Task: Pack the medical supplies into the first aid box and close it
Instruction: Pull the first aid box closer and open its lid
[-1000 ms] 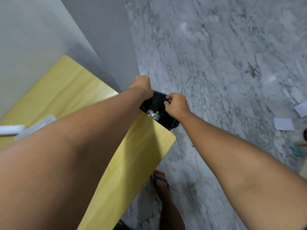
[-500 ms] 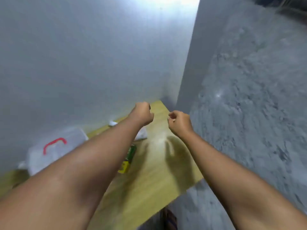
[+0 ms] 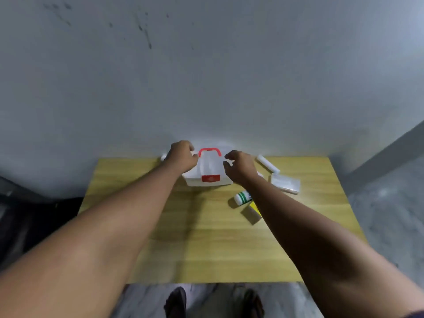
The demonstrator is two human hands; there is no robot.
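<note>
The first aid box (image 3: pixel 207 174) is located at 12 o'clock on the table (image 3: pixel 206 237). The left hand (image 3: pixel 182 154) is curled at its 9 o'clock edge; whether it grips cannot be told. The right hand (image 3: pixel 239 167) is held at 3 o'clock, fingers spread and empty.

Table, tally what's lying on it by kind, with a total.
First aid box: 1
White roll: 1
Clear flat packet: 1
Green-striped tube: 1
Yellow-and-white carton: 1
Total: 5; a white bit behind the left hand is too hidden to count.
</note>
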